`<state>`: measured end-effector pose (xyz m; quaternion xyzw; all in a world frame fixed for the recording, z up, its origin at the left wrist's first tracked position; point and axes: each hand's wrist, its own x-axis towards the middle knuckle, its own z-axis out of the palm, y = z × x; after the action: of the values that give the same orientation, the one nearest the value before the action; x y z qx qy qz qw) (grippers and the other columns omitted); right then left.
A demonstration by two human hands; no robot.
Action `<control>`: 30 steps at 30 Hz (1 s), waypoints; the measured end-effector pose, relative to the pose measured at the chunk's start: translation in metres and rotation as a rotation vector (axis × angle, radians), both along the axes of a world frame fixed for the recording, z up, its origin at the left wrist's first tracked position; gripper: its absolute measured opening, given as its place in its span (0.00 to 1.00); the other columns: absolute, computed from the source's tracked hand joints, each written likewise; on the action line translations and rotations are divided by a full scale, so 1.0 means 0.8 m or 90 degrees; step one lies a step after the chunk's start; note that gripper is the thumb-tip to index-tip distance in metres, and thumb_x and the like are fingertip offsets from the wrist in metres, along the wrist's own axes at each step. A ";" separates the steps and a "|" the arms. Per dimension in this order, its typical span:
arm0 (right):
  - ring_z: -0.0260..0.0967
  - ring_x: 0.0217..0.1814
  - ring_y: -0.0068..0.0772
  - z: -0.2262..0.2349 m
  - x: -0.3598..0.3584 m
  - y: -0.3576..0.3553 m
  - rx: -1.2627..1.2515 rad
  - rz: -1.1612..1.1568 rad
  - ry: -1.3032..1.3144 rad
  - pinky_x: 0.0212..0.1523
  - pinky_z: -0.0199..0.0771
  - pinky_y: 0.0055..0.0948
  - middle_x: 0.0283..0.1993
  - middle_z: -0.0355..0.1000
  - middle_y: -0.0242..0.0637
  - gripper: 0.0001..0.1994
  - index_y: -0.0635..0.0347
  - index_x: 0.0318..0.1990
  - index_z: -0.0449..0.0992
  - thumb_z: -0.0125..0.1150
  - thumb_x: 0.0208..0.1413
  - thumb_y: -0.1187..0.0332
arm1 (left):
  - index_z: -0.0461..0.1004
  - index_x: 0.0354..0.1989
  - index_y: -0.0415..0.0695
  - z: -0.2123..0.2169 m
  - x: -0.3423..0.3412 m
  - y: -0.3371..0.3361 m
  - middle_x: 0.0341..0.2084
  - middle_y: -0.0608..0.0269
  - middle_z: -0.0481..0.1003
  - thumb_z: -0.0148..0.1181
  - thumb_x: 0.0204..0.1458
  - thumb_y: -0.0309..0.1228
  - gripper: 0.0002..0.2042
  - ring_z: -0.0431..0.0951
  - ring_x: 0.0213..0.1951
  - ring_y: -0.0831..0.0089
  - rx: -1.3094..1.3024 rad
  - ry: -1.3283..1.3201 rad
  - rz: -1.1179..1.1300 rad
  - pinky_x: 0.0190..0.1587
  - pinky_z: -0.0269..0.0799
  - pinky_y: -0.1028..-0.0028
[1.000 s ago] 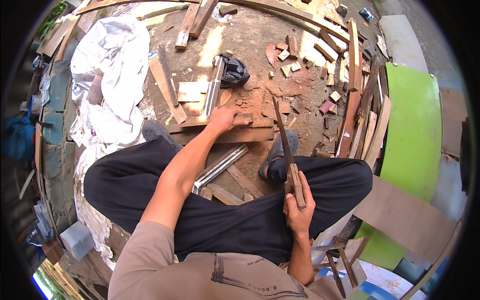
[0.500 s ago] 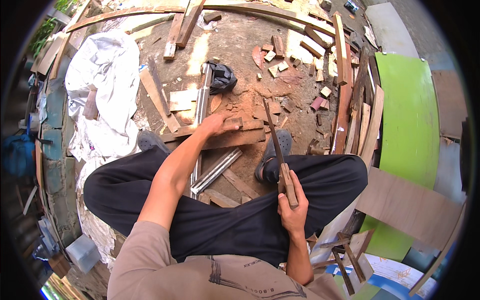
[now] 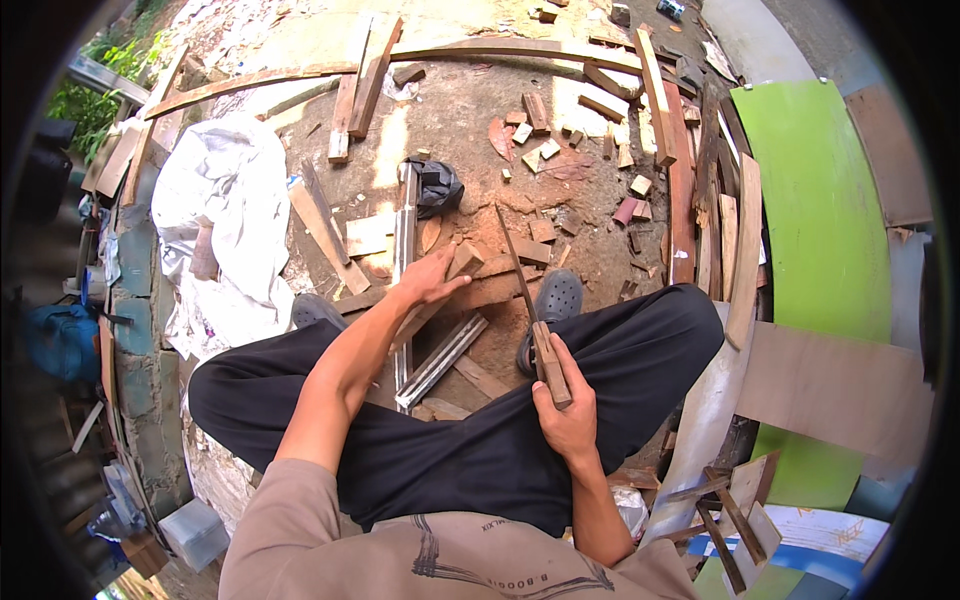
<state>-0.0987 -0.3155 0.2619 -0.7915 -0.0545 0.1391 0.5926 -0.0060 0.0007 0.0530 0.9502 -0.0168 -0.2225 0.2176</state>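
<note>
My left hand (image 3: pixel 430 279) is closed around a short wooden batten (image 3: pixel 465 261), which slants away from me above the other wood. Beneath it, a wider wooden block (image 3: pixel 498 291) lies crosswise between my feet. In my right hand (image 3: pixel 571 412) is a handsaw (image 3: pixel 549 366), gripped by its wooden handle over my right thigh. Its narrow dark blade points up and away, apart from the batten and passing in front of the block's right end. A white-edged length of wood (image 3: pixel 440 362) lies nearer my lap.
Small wood offcuts (image 3: pixel 541 231) and sawdust litter the ground ahead. A black plastic bag (image 3: pixel 436 188) sits beyond my left hand. White sheeting (image 3: pixel 222 230) spreads at the left. Long boards (image 3: pixel 682 220) and a green panel (image 3: pixel 815 200) line the right side.
The batten in my left hand has turned from lying crosswise on the block to slanting away from me. The saw stays in my right hand, slightly shifted left as the view moved.
</note>
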 end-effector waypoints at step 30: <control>0.76 0.58 0.34 0.013 -0.051 -0.027 -0.083 -0.131 -0.005 0.58 0.71 0.28 0.59 0.76 0.51 0.30 0.66 0.68 0.66 0.57 0.55 0.77 | 0.71 0.61 0.38 -0.116 0.025 -0.079 0.48 0.32 0.76 0.52 0.61 0.47 0.28 0.77 0.54 0.42 -0.214 -0.058 0.407 0.58 0.70 0.55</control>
<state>-0.1399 -0.3372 0.2722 -0.8303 0.0340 0.0777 0.5509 0.0142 -0.0626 -0.0399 0.8672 0.2353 -0.0947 0.4285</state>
